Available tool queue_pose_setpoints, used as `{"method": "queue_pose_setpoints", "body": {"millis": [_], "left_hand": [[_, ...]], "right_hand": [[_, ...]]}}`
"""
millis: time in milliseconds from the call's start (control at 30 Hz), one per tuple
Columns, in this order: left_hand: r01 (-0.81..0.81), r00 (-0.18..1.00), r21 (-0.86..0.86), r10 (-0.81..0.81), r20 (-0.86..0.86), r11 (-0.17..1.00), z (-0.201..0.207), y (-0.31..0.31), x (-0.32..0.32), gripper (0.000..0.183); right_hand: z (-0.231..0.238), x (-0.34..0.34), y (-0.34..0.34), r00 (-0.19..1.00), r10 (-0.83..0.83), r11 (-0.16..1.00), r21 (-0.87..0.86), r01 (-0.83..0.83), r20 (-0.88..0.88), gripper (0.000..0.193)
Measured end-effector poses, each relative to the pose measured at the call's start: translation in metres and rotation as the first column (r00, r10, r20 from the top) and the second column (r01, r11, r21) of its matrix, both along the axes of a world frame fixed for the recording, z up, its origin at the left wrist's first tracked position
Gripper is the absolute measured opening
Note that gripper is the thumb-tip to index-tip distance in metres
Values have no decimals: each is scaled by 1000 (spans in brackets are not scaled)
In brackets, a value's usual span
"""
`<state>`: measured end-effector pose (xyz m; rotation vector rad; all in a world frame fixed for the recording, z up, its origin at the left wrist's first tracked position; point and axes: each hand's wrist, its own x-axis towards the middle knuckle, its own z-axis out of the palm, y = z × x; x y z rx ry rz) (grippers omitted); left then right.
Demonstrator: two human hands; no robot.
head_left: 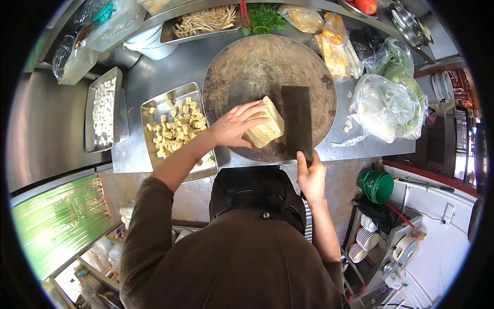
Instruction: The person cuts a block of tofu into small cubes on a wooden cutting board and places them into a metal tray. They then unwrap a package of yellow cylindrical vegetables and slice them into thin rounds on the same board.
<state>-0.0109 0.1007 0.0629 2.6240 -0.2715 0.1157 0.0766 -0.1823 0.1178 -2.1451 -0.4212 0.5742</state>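
A pale yellow, porous block of tofu [268,123] lies on the round wooden chopping board [242,67]. My left hand [237,123] rests against the block's left side, fingers stretched out over its top and thumb apart near the lower corner. Wrapped round the handle of a wide dark cleaver [297,121], my right hand [311,177] is closed at the board's near edge. The cleaver's blade points away from me, just right of the block. Left of the board, a metal tray [147,110] holds many small tofu cubes [177,129].
Farther left stands a deeper metal tray [122,105] of small white cubes. Behind the board are a tray of pale strips [206,21], green herbs [265,19] and bagged food [337,56]. Bagged greens [388,108] sit at the right. A green bucket [377,186] stands below the counter.
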Motion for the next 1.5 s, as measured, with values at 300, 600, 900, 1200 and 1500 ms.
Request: {"method": "queue_pose_setpoints", "body": {"millis": [300, 600, 900, 1200, 1500], "left_hand": [[364, 930, 177, -344, -133, 915, 2, 7, 72, 90], [-551, 763, 353, 628, -154, 756, -14, -61, 41, 88], [-477, 876, -7, 476, 84, 879, -17, -47, 10, 76], [-471, 861, -251, 502, 78, 846, -46, -50, 1, 37], [-464, 850, -326, 518, 99, 824, -31, -48, -11, 49]], "right_hand": [[-21, -13, -47, 986, -157, 985, -76, 153, -54, 36], [-5, -11, -32, 987, -31, 997, -64, 42, 160, 35], [8, 7, 16, 925, 308, 915, -337, -223, 224, 29], [-30, 23, 68, 855, 452, 819, -498, -285, 254, 31], [-22, 37, 46, 908, 331, 922, -294, -253, 256, 31]]}}
